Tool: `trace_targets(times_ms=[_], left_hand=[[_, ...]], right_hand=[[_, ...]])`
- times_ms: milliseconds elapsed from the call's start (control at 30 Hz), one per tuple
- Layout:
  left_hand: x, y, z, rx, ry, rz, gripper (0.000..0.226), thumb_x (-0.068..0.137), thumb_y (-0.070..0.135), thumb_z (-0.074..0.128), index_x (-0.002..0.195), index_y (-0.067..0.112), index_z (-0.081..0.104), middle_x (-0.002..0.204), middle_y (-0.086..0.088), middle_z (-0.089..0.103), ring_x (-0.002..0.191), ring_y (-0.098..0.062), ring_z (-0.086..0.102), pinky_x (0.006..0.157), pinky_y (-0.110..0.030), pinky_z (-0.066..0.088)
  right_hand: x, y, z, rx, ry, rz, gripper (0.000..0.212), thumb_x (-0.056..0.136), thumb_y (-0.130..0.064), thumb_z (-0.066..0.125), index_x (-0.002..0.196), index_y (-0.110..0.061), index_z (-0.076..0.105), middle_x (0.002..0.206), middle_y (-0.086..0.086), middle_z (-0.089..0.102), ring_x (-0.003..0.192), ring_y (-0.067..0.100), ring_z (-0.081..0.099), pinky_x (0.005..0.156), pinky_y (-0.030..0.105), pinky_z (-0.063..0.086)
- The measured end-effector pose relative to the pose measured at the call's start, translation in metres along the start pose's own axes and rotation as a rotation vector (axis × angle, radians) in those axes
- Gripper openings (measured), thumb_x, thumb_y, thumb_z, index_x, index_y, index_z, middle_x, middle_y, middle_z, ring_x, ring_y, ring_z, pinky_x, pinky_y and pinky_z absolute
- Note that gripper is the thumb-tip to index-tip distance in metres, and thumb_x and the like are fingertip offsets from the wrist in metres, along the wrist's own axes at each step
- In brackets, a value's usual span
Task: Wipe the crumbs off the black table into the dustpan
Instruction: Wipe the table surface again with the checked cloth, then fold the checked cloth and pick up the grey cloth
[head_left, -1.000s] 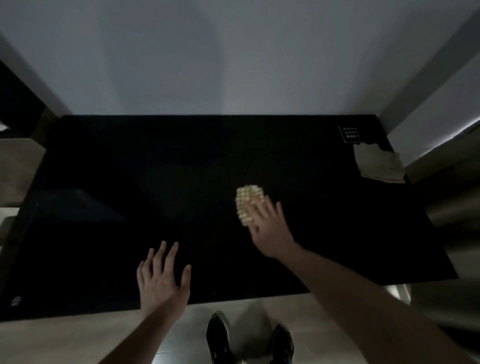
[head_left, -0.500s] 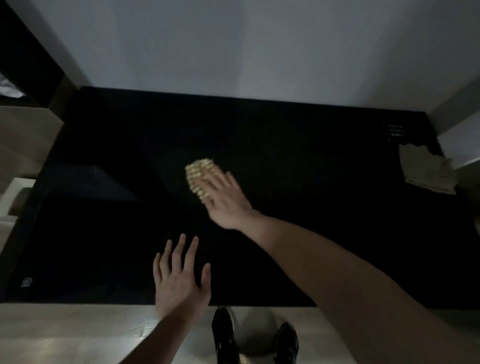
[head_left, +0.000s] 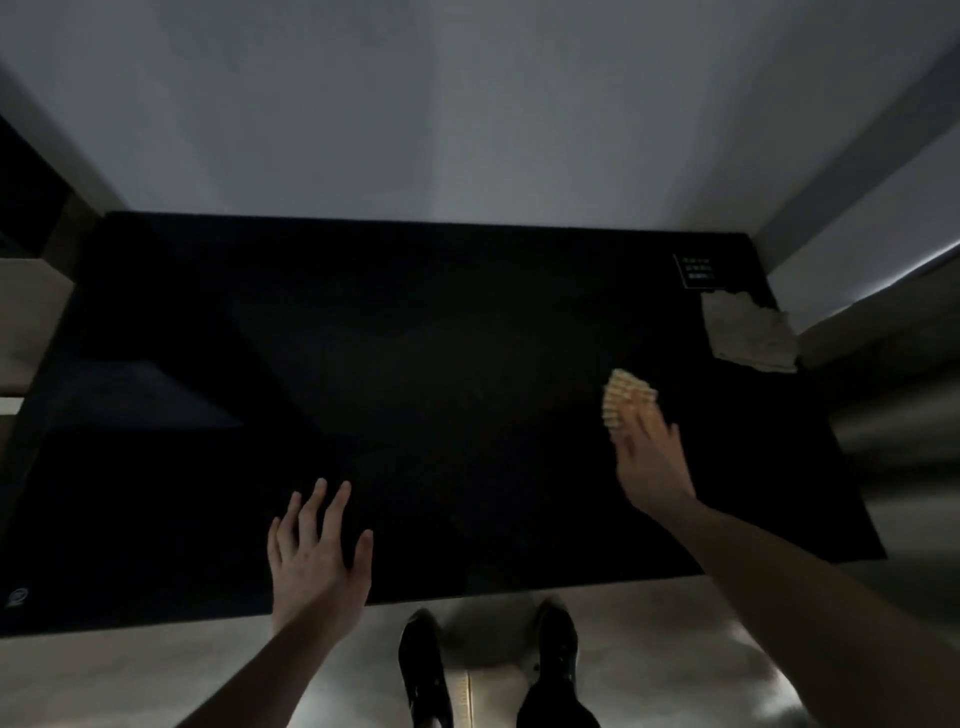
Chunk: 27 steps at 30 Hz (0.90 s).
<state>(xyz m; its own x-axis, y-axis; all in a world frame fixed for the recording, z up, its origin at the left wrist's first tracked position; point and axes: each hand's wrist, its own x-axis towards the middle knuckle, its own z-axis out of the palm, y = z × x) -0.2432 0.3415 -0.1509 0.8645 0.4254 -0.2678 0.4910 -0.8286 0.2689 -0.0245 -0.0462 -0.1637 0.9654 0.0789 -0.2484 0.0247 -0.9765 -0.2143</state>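
Working across the black table (head_left: 467, 364) with the right hand (head_left: 652, 467) laid flat, fingers straight, pressing the yellow waffle-textured cloth (head_left: 626, 397) down near the right side, just short of the crumpled pale rag (head_left: 750, 335) in the far right corner. Left hand (head_left: 317, 556) spread open and empty, palm down near the front edge, bracing. Best done, by judgement, with long overlapping strokes under even pressure, always drawing toward the left, where a faint wedge shape (head_left: 140, 392) lying on the surface may be the dustpan; too dark to say for certain. Worth keeping the cloth's leading edge flat so that nothing slips under it, and worth holding the receiving edge flush with the surface before the last pass. Crumbs themselves not to be made out at all against the dark top in this dim light, so no telling how much is left or where. Small printed label (head_left: 698, 270) at the far right corner, unreadable. Round mark (head_left: 17, 597) at the near left corner, likewise unclear. Most of the cloth hidden beneath the fingers.
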Motion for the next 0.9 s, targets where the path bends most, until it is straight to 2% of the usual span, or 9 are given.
trace_targets(times_ms=[100,200,400,500,600,667,767,834,901], left_hand=[[0.001,0.005,-0.005,0.006,-0.01,-0.032,0.067,0.092,0.055,0.042,0.154,0.032,0.031,0.164,0.0,0.026,0.153,-0.028,0.014,0.124,-0.051,0.017],[0.003,0.017,-0.013,-0.005,-0.035,-0.085,0.065,0.092,0.047,0.056,0.151,0.03,0.036,0.161,-0.002,0.031,0.15,-0.03,0.019,0.121,-0.053,0.024],[0.014,0.059,-0.035,0.017,-0.052,-0.181,0.055,0.091,0.039,0.058,0.142,0.022,0.049,0.145,-0.01,0.048,0.136,-0.034,0.043,0.116,-0.053,0.032],[0.02,0.106,-0.044,0.025,-0.061,-0.077,0.052,0.091,0.037,0.059,0.141,0.026,0.049,0.144,-0.003,0.049,0.134,-0.028,0.046,0.117,-0.049,0.034],[0.026,0.175,-0.054,-0.107,-0.119,0.033,0.044,0.09,0.034,0.061,0.134,0.031,0.055,0.14,0.002,0.051,0.127,-0.022,0.051,0.108,-0.043,0.043],[0.027,0.222,-0.059,-0.195,-0.16,0.102,0.038,0.091,0.032,0.062,0.129,0.032,0.058,0.136,0.007,0.054,0.122,-0.017,0.053,0.103,-0.038,0.047],[0.019,0.292,-0.069,-0.286,-0.225,0.19,0.032,0.092,0.029,0.063,0.123,0.035,0.061,0.128,0.015,0.054,0.119,-0.009,0.054,0.103,-0.032,0.048],[0.013,0.331,-0.071,-0.331,-0.27,0.241,0.03,0.091,0.029,0.065,0.12,0.037,0.062,0.124,0.018,0.054,0.116,-0.004,0.054,0.102,-0.029,0.049],[0.007,0.361,-0.071,-0.366,-0.289,0.301,0.03,0.089,0.03,0.066,0.118,0.037,0.063,0.121,0.018,0.055,0.113,0.0,0.057,0.101,-0.026,0.05]], right_hand=[[-0.033,0.051,0.004,0.021,0.046,0.239,0.06,0.108,-0.028,0.034,0.164,-0.02,0.018,0.173,0.006,0.01,0.16,0.026,0.004,0.126,0.057,0.013],[-0.063,0.081,0.004,0.108,0.118,0.378,0.059,0.107,-0.026,0.037,0.164,-0.022,0.023,0.173,0.006,0.013,0.16,0.028,0.008,0.125,0.058,0.015],[-0.068,0.087,-0.003,0.199,0.124,0.385,0.06,0.096,-0.022,0.042,0.153,-0.004,0.044,0.164,0.023,0.032,0.152,0.045,0.025,0.126,0.052,0.023],[-0.056,0.083,-0.018,0.239,0.057,0.314,0.057,0.096,-0.038,0.046,0.146,-0.011,0.055,0.16,0.014,0.042,0.148,0.032,0.036,0.124,0.044,0.029],[-0.045,0.088,-0.035,0.429,0.012,0.224,0.041,0.095,-0.027,0.062,0.133,-0.012,0.068,0.147,0.006,0.056,0.135,0.026,0.054,0.114,0.038,0.044],[-0.037,0.095,-0.049,0.496,-0.054,0.282,0.051,0.087,-0.019,0.071,0.137,-0.014,0.061,0.146,0.006,0.049,0.127,0.029,0.059,0.107,0.039,0.049],[-0.03,0.11,-0.068,0.6,-0.153,0.449,0.069,0.086,-0.021,0.073,0.147,-0.021,0.041,0.15,0.006,0.034,0.119,0.035,0.06,0.092,0.04,0.054],[-0.022,0.118,-0.085,0.726,-0.219,0.495,0.067,0.086,-0.018,0.07,0.146,-0.022,0.041,0.147,0.008,0.046,0.123,0.033,0.059,0.094,0.04,0.055],[-0.018,0.123,-0.104,0.807,-0.281,0.428,0.052,0.083,-0.017,0.069,0.132,-0.025,0.056,0.129,0.005,0.065,0.119,0.026,0.064,0.099,0.041,0.056]])
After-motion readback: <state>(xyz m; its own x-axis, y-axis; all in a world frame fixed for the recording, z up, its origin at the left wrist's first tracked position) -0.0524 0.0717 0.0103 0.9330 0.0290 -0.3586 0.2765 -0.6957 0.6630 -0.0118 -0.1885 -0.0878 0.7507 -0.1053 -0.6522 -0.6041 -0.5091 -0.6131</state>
